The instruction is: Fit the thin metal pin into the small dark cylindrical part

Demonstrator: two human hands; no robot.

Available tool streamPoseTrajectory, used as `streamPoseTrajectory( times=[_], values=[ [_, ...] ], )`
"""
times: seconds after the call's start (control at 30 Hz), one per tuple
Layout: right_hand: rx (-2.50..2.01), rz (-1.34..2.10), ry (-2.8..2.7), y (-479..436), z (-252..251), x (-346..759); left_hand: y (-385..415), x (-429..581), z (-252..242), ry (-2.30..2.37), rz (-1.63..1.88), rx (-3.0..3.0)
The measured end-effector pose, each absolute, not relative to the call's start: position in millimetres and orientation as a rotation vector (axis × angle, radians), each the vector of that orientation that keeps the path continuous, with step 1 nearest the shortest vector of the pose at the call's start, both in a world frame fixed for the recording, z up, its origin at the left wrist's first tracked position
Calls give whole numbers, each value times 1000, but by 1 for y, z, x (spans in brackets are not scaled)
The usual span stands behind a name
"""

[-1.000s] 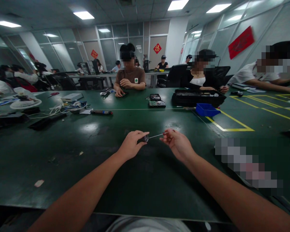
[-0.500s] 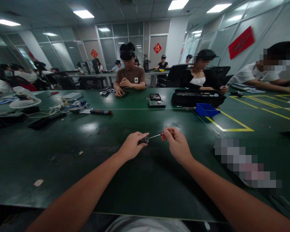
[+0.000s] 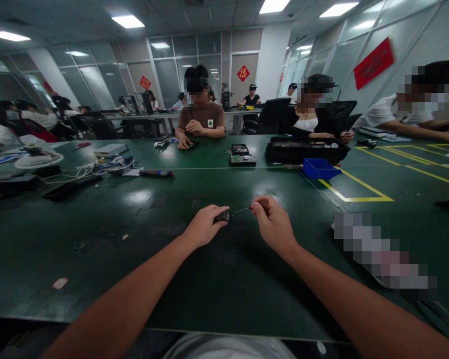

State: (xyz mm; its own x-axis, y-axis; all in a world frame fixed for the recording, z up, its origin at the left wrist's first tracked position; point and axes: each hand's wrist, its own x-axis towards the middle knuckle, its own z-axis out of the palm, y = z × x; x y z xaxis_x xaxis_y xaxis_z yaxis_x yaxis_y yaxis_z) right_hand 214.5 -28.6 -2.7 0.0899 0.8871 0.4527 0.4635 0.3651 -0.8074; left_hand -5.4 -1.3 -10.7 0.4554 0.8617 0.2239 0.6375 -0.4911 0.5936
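My left hand [image 3: 204,225] is closed around a small dark cylindrical handle [image 3: 222,216] with a silver collar, held just above the green table [image 3: 142,259]. A thin metal shaft [image 3: 241,210] runs from that collar to my right hand [image 3: 272,224]. The fingertips of my right hand pinch the shaft's far end, where a small reddish piece [image 3: 251,206] shows. Both hands hover over the table's middle, a short gap between them.
A blue bin [image 3: 319,169] and a black tray [image 3: 303,149] stand at the back right beside yellow floor-style tape lines [image 3: 355,192]. Circuit boards [image 3: 242,159], a pen-like tool [image 3: 157,173], cables and a white fan [image 3: 39,159] lie farther off. Several people sit across the table.
My right hand has slid left along the shaft toward my left hand, shortening the visible length of metal. The left hand stays almost where it was.
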Motion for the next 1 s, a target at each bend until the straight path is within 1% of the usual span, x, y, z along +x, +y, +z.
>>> streamPoseTrajectory(
  times=[0.23, 0.47, 0.73, 1.0],
  values=[
    [-1256, 493, -1487, -27, -4, 215, -2, -4, -8, 1341, 812, 2177],
    [-1247, 490, -1472, -28, 0, 215, -6, 3, -4, 1367, 739, 2164],
    [-1232, 509, -1456, -28, 0, 217, 6, 13, -3, 1449, 425, 2366],
    [-1220, 519, -1447, -29, 2, 217, 29, 30, -9, 1397, 303, 2584]
  ],
)
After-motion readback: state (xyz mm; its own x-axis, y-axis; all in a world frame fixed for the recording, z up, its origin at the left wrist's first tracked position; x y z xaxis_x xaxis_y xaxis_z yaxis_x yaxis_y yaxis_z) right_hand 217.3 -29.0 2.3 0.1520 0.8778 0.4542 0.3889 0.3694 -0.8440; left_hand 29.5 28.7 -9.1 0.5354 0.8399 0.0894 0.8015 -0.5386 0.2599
